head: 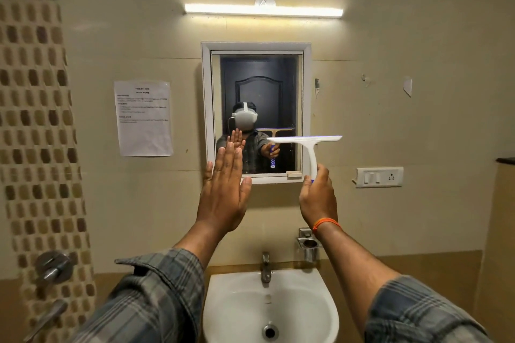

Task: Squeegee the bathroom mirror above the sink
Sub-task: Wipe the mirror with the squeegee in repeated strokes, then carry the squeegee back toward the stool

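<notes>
A small white-framed mirror (262, 81) hangs on the beige wall above a white sink (228, 312). My right hand (317, 198) grips the handle of a white squeegee (306, 145) with blue trim. Its blade is level, in front of the mirror's lower right part and overlapping the frame's right edge. Whether the blade touches the glass I cannot tell. My left hand (225, 189) is raised flat with fingers together and straight, palm toward the wall, in front of the mirror's lower left corner; it holds nothing. The mirror reflects both hands and the squeegee.
A tube light (263, 10) glows above the mirror. A printed paper notice (143, 118) is taped to the wall on the left. A switch plate (379, 177) is on the right. A tap (266, 266) and a metal holder (309, 245) sit above the sink. Shower valves (53, 266) are at the lower left.
</notes>
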